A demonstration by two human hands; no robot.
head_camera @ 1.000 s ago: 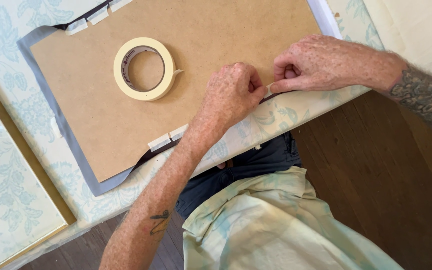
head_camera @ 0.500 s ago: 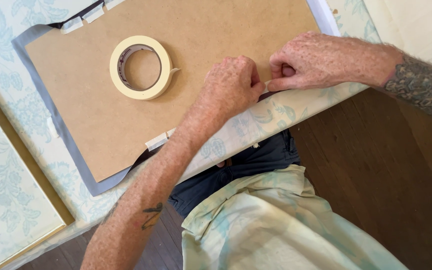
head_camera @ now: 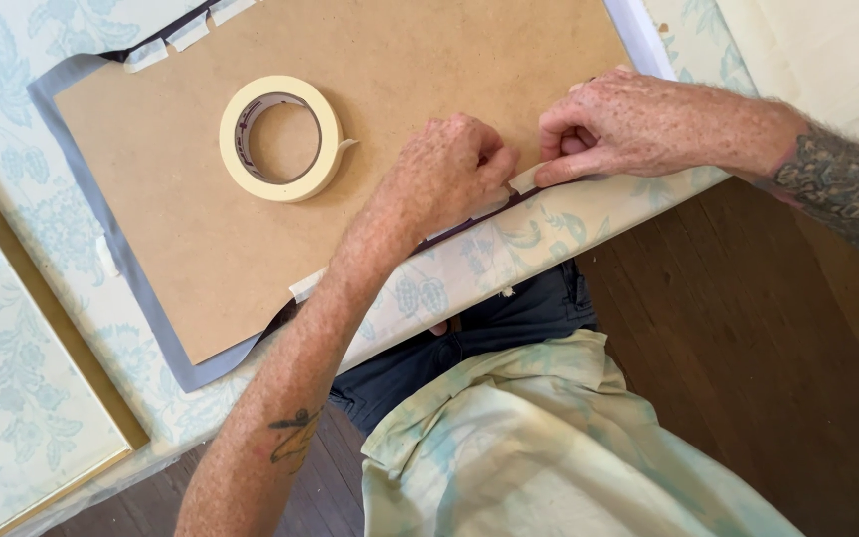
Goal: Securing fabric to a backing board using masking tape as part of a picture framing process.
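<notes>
A: State hand positions.
B: Left hand [head_camera: 449, 174] and right hand [head_camera: 613, 124] press a strip of masking tape [head_camera: 527, 179] onto the near edge of the brown backing board [head_camera: 420, 60].
A: Other items?
B: Tape roll [head_camera: 280, 137] lies flat on the board; grey sheet [head_camera: 136, 268] protrudes beneath.

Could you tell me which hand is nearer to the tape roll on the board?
Left. The left hand rests on the board just right of the tape roll, not touching it. The right hand lies beyond the left one, at the board's near edge.
</notes>
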